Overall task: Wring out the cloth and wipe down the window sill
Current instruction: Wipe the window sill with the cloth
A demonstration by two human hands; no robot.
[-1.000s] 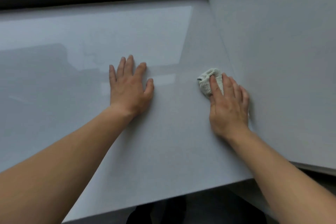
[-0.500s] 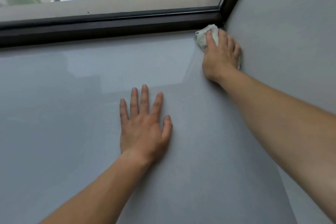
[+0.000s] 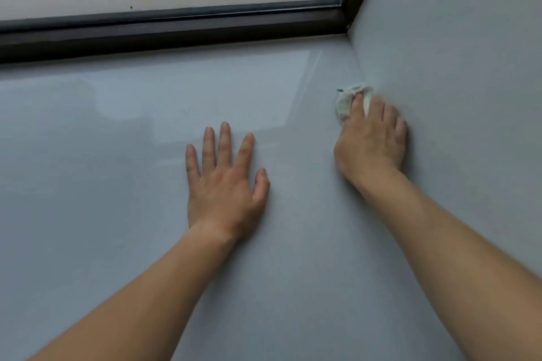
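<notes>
One head-worn wide-angle view looks forward and steeply down onto the sill (image 3: 123, 214) from close above. It faces the window frame (image 3: 176, 29) across the top, with the side wall (image 3: 454, 53) to the right of the frame and both forearms entering from below.

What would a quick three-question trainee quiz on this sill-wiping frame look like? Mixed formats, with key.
1. True or false: the left hand lies flat, fingers spread, on the window sill.
2. Which hand presses the cloth? A) left B) right C) both
3. Fill in: the cloth sits where the sill meets the side ____, short of the dark window frame.

Key: 1 true. 2 B, the right hand covers most of it. 3 wall.
</notes>
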